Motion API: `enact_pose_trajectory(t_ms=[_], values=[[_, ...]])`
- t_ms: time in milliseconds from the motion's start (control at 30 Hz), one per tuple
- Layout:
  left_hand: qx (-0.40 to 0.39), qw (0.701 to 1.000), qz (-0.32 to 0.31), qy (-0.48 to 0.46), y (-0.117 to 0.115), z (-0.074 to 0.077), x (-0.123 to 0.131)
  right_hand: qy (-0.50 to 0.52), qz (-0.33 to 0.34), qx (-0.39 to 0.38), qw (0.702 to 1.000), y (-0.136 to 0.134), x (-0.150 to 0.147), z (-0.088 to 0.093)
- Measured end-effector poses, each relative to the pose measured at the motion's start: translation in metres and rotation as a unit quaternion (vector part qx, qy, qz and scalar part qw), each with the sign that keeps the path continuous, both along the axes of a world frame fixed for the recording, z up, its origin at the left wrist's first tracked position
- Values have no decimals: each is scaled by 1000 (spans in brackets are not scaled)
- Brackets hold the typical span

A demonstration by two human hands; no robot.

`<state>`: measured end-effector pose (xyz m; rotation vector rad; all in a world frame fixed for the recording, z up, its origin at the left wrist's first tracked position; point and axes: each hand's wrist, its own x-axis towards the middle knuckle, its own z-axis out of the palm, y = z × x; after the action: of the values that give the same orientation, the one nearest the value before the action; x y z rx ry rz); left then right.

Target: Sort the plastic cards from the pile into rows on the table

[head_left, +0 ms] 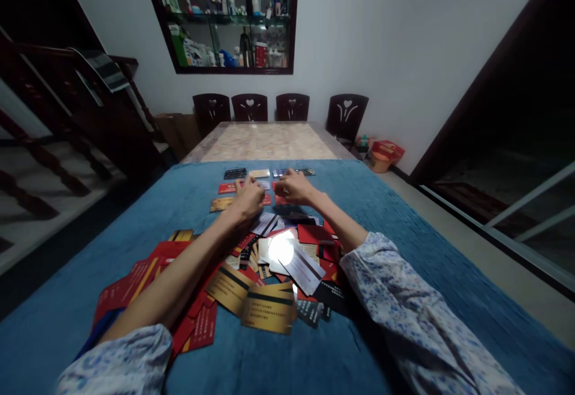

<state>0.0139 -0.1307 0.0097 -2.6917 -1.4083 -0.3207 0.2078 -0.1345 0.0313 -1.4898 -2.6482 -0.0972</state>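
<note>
Both my arms reach forward over a blue cloth (404, 245) on a long table. My left hand (250, 198) rests with fingers curled over cards laid in rows; whether it grips one I cannot make out. My right hand (293, 188) lies beside it, fingers bent down onto a red card (282, 200). The row of laid-out cards (269, 173) sits just beyond the fingers, with a red card (227, 188) and a gold card (221, 204) to the left. A loose pile of red, gold, black and white cards (265, 281) lies under my forearms.
Beyond the cloth the bare marble tabletop (267, 142) runs to several dark wooden chairs (291, 106) at the wall. A glass-front wall cabinet (224, 18) hangs above. A wooden staircase (67, 114) stands left. A red container (385, 154) sits on the floor at right.
</note>
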Motion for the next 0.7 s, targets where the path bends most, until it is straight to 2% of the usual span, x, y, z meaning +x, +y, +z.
enact_pose_trajectory(t_ms=[333, 467, 700], values=[[-53, 997, 53, 32, -48, 10, -10, 6, 14, -51, 999, -28, -14, -9], [-77, 993, 55, 70, -60, 12, -13, -9, 13, -81, 997, -37, -20, -11], [-119, 983, 49, 129, -70, 24, -17, -30, 14, -104, 994, -40, -28, -26]])
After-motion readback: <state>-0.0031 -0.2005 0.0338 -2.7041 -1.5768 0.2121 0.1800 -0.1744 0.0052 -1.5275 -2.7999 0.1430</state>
